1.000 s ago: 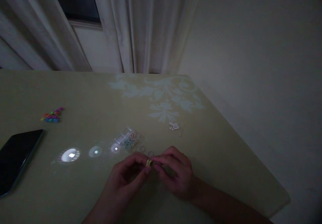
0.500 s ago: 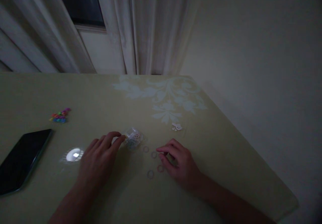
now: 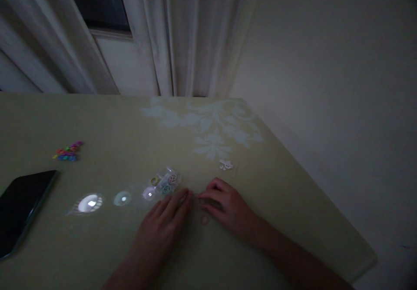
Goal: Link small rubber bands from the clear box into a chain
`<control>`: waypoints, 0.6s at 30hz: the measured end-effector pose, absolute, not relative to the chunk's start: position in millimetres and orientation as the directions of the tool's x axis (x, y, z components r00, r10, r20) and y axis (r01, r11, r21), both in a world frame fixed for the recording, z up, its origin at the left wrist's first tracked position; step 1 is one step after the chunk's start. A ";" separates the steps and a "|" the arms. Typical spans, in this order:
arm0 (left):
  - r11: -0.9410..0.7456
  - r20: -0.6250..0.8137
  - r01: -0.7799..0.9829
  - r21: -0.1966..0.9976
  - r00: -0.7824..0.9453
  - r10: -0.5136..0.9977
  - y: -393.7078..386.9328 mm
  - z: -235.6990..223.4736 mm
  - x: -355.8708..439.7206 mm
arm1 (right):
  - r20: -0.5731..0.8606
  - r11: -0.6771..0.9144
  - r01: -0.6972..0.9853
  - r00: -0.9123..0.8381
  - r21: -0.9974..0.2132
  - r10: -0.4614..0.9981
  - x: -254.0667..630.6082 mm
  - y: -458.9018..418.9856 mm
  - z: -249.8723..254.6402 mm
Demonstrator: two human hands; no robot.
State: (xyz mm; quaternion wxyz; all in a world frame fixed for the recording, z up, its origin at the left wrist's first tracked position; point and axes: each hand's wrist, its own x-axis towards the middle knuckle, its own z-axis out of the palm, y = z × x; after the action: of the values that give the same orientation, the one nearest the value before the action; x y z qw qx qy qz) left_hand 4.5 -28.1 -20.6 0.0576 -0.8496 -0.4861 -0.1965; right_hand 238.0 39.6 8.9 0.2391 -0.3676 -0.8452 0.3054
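Note:
My left hand [image 3: 164, 220] rests low over the table, thumb and index fingertips close together just in front of a clear plastic bag [image 3: 169, 178]. In the bag are small rings or bands in pink, green and yellow. Facing it, my right hand [image 3: 226, 205] has thumb and index finger pinched, its tips a short gap from the left fingertips. Whatever lies in either pinch is too small and dark to make out. Below the right fingertips a small pinkish ring [image 3: 204, 220] lies flat on the table.
Small white pieces [image 3: 226, 165] lie beyond my right hand. At the left are a pile of colourful small pieces [image 3: 68, 152] and a dark phone or tablet [image 3: 26, 209]. Light glares off the table [image 3: 130, 246]. Curtains [image 3: 182, 38] and a wall stand behind.
My left hand has let go of the plastic bag and moved right and nearer, close to my right fingertips. The view has shifted slightly; several rings seen before are now hidden.

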 end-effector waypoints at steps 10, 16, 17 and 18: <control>-0.355 0.187 0.812 0.464 0.302 0.935 -27.2 -12.6 -1.5 | 0.126 0.626 0.568 -0.679 -0.533 0.723 226.3 26.7 3.9; -0.279 0.135 0.801 0.530 0.245 0.960 -26.7 -25.8 0.7 | 0.129 0.688 0.465 -0.770 -0.558 0.625 222.8 10.2 7.5; -0.262 0.122 0.786 0.561 0.234 0.964 -26.9 -26.0 0.6 | 0.118 0.692 0.468 -0.777 -0.550 0.618 222.0 7.2 8.3; -0.236 0.112 0.769 0.594 0.212 0.971 -27.0 -25.5 0.4 | 0.102 0.695 0.478 -0.781 -0.538 0.616 221.2 4.5 8.8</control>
State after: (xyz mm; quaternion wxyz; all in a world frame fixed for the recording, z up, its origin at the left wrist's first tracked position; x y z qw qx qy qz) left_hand 0.4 -27.0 -25.5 -0.2114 -0.7491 -0.5806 -0.2387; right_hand 221.2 4.5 8.8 0.1384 -0.3007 -0.9100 0.2497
